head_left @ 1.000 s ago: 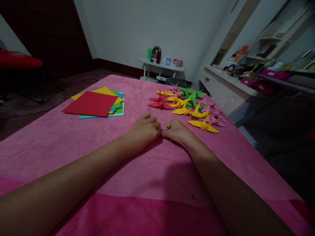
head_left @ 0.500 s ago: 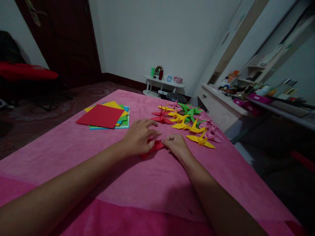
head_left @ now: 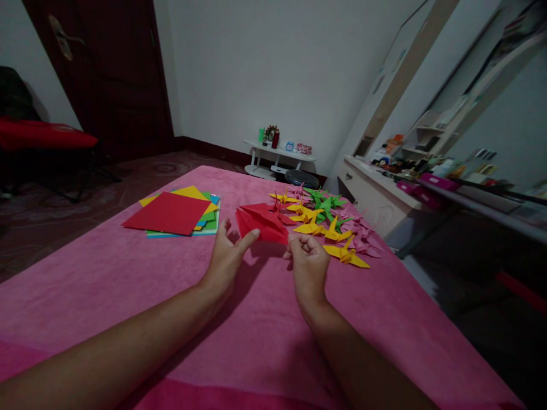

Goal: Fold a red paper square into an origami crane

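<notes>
Both my hands hold a partly folded red paper piece lifted above the pink cloth. My left hand pinches its left end between thumb and fingers. At the piece's right end, my right hand is curled closed around it. Just beyond the right hand lie several folded paper cranes in yellow, green, red and pink. A stack of flat coloured paper sheets, red on top, lies to the left of my left hand.
The pink cloth covers a table whose right edge drops off near a white dresser crowded with small items. A low white shelf stands by the far wall. A dark door and a red seat are at the left.
The red paper piece was pressed flat on the cloth under both hands; now both hands have lifted it and turned palms up. The camera has tilted upward.
</notes>
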`<move>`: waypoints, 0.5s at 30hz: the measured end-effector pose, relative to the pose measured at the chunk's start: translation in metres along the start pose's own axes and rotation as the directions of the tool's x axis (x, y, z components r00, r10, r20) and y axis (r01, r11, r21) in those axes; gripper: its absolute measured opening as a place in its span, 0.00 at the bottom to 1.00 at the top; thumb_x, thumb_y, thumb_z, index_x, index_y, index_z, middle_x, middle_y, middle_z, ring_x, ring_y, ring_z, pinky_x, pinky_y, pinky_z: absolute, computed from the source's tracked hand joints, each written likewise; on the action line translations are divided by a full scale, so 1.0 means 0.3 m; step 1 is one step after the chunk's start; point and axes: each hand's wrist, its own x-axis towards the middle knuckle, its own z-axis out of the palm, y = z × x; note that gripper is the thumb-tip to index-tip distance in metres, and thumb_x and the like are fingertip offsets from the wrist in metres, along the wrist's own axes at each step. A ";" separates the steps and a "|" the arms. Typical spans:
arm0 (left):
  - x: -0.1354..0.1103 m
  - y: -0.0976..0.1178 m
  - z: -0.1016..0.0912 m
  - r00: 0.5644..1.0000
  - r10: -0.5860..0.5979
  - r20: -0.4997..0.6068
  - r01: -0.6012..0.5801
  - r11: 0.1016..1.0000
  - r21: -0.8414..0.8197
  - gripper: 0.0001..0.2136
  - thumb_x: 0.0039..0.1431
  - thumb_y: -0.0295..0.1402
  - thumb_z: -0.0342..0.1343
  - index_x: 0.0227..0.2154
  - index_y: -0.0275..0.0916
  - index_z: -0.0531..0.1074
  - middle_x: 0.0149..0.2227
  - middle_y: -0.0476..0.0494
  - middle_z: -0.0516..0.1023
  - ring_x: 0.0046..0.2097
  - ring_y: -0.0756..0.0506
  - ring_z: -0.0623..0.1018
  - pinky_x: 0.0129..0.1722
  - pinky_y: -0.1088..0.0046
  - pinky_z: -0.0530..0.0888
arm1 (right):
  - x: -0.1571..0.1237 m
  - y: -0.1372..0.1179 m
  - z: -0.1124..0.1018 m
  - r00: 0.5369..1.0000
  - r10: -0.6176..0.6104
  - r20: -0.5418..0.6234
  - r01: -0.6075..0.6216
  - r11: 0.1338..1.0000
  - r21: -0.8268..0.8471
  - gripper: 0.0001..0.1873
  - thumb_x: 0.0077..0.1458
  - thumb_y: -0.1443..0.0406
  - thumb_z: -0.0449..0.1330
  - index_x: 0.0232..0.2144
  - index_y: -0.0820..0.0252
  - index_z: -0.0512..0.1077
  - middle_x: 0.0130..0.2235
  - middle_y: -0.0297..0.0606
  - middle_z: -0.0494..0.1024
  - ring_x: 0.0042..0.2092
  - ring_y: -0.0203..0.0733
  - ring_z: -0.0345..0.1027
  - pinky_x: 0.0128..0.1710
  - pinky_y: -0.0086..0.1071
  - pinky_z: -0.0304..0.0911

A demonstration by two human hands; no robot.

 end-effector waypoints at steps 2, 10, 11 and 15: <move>-0.017 0.014 0.012 0.985 -0.165 0.057 0.172 0.970 -0.170 0.20 0.51 0.40 0.62 0.46 0.40 0.70 0.44 0.38 0.76 0.45 0.43 0.76 0.43 0.64 0.74 | 0.000 0.001 0.000 1.000 -0.012 -0.017 0.013 1.000 0.013 0.12 0.50 0.58 0.61 0.26 0.61 0.69 0.20 0.29 0.69 0.20 0.32 0.62 0.18 0.25 0.54; -0.003 0.007 0.021 0.929 -0.342 0.139 0.368 0.883 -0.290 0.16 0.44 0.42 0.66 0.22 0.31 0.72 0.22 0.45 0.74 0.23 0.52 0.71 0.24 0.77 0.66 | -0.056 -0.011 0.028 0.975 0.064 0.215 -0.072 0.997 0.028 0.10 0.48 0.60 0.62 0.25 0.61 0.69 0.20 0.29 0.69 0.20 0.32 0.63 0.18 0.25 0.56; 0.005 0.005 0.013 0.930 -0.338 0.143 0.365 0.889 -0.277 0.16 0.44 0.41 0.66 0.20 0.32 0.71 0.20 0.47 0.73 0.21 0.53 0.69 0.22 0.78 0.64 | -0.061 -0.011 0.030 0.962 0.075 0.261 -0.084 0.996 0.024 0.10 0.48 0.60 0.62 0.24 0.61 0.68 0.20 0.29 0.69 0.20 0.32 0.62 0.18 0.24 0.57; 0.022 -0.002 -0.009 0.923 -0.339 0.184 0.374 0.903 -0.211 0.18 0.44 0.40 0.66 0.15 0.34 0.66 0.14 0.52 0.67 0.17 0.55 0.64 0.19 0.79 0.60 | -0.066 -0.008 0.028 0.933 0.120 0.340 -0.140 0.990 0.033 0.11 0.49 0.59 0.62 0.26 0.61 0.68 0.19 0.29 0.69 0.19 0.31 0.61 0.19 0.25 0.57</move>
